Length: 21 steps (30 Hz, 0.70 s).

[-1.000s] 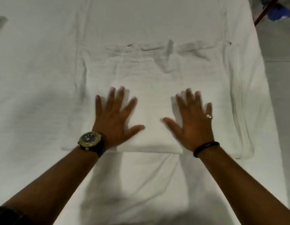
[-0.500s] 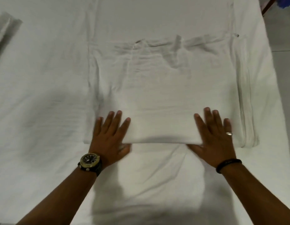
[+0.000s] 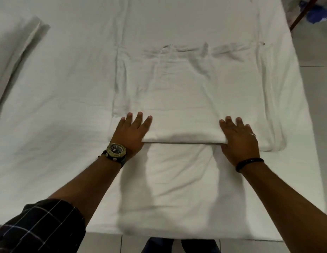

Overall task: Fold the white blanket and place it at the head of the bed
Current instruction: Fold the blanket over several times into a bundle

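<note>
Bed (image 3: 49,125) foot edge nearest, sheet bare there. Left hand (image 3: 130,136) and right hand (image 3: 238,141) flat, fingers (image 3: 139,121) spread over near fold edge of white blanket (image 3: 186,99), thumbs seemingly tucked under; nothing gripped yet. Blanket lies ahead of both hands, long axis left-right, hands equally near. Far edge rumpled. Head of bed not clearly in view, likely beyond.

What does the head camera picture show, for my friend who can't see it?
Two bare hands, the left hand and right hand, rest at the near edge of a folded white blanket lying on a white bed. The left wrist wears a watch, the right a dark band.
</note>
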### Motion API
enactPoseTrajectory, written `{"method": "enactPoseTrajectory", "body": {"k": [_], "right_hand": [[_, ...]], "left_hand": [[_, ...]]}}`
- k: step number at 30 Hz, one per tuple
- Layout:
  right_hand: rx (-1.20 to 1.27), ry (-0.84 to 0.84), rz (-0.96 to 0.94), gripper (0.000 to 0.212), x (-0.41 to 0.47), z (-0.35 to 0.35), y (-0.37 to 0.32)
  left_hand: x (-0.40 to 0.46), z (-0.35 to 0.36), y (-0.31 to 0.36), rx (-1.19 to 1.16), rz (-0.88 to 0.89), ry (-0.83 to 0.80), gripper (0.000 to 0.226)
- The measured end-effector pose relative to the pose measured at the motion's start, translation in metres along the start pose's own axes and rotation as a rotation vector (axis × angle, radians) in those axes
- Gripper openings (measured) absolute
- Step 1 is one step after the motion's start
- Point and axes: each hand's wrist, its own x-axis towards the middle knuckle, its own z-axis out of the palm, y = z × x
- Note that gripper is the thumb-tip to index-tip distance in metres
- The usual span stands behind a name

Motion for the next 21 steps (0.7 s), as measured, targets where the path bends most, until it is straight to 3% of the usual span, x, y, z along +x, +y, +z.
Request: {"method": "enactPoseTrajectory", "body": {"k": [5,15,21], "right_hand": [[0.039,-0.082,0.016,0.068,-0.040,-0.009,-0.006],[-0.028,-0.243,0.057,0.076,-0.218,0.002,-0.041],[-0.037,-0.305,0.133,0.069,-0.282,-0.001,-0.066]], "left_hand": [[-0.037,-0.003,0.017,-0.033,-0.021,-0.043,0.079],[-0.198,0.043,0.062,-0.037,0.032,-0.210,0.093],[-0.257,0.051,0.069,-0.080,0.025,-0.284,0.097]]}}
